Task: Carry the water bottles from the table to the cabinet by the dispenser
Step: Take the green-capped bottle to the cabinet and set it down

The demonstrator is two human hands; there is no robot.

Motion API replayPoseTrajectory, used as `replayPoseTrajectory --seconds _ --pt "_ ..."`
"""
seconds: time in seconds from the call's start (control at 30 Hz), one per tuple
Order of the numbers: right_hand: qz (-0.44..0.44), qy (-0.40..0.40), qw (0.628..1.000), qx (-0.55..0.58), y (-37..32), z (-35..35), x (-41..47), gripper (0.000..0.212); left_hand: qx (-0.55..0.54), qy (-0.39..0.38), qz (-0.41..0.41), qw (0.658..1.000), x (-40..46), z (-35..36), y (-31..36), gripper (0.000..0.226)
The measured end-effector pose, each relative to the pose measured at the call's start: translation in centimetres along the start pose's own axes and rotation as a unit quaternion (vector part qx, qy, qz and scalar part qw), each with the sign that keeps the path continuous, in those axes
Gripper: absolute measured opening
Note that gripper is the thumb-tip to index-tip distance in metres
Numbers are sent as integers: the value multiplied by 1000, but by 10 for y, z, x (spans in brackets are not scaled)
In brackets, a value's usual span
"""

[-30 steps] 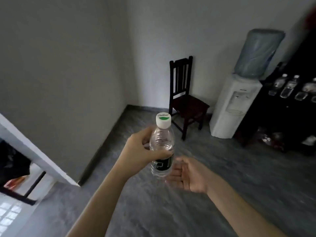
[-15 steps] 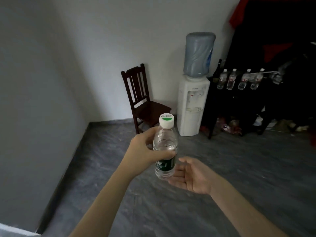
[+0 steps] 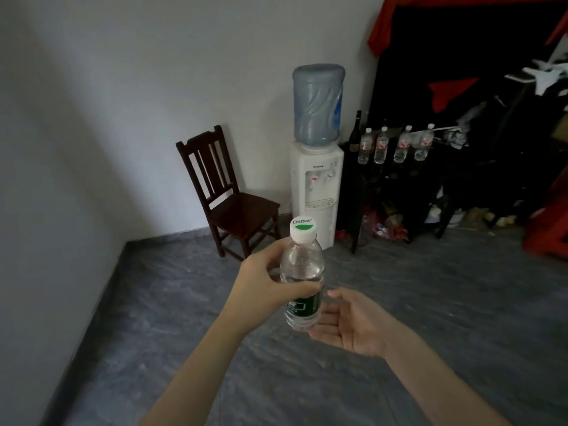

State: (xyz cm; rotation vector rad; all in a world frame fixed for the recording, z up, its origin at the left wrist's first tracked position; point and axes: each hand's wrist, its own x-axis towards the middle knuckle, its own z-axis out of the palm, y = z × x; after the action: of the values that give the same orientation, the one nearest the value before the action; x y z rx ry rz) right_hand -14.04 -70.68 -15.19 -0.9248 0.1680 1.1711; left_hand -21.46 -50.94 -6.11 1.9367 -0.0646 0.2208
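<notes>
My left hand (image 3: pixel 261 287) grips a clear water bottle (image 3: pixel 302 272) with a white cap and a green label, held upright in front of me. Just right of the bottle's base, my right hand (image 3: pixel 353 324) is palm up with relaxed fingers and holds nothing. Ahead stands the white water dispenser (image 3: pixel 316 186) with a blue jug on top. To its right is a dark cabinet (image 3: pixel 399 179), and several small water bottles (image 3: pixel 381 146) stand in a row on its top.
A dark wooden chair (image 3: pixel 230 198) stands against the wall left of the dispenser. A dark glass bottle (image 3: pixel 355 133) sits at the cabinet's left end. Bags and clutter (image 3: pixel 387 226) lie under the cabinet. Red and black cloth (image 3: pixel 445 56) hangs behind it. Grey floor lies between.
The view has swung right and drawn closer, bringing the dispenser and cabinet toward the middle. The white table at the left has left the view. My left hand keeps its grip.
</notes>
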Motion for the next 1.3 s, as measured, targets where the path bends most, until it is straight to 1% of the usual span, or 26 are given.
replayPoseTrajectory --seconds 0.17,0.3,0.53,0.8,0.97,1.13,1.3 --pt "-6 3 1000 12 -23 -15 18 57 6 -20 8 1000 37 3 -6 54" --pt "-8 4 1000 8 -47 -19 41 49 -4 -42 8 999 72 -2 -20 58" --pt "-19 57 998 11 -113 -12 94 62 -9 -52 13 999 160 -27 -48 63" --pt "-25 92 995 17 -181 -8 147 55 -20 -65 19 998 253 -53 -72 60" --pt "-25 111 993 18 -212 -19 168 55 -16 -82 20 996 296 -48 -84 57" --pt "-26 120 992 26 -245 -44 187 55 -6 -91 9 996 345 -30 -98 63" --pt "-30 111 993 28 -293 -76 196 55 -9 -101 3 995 401 -4 -103 60"
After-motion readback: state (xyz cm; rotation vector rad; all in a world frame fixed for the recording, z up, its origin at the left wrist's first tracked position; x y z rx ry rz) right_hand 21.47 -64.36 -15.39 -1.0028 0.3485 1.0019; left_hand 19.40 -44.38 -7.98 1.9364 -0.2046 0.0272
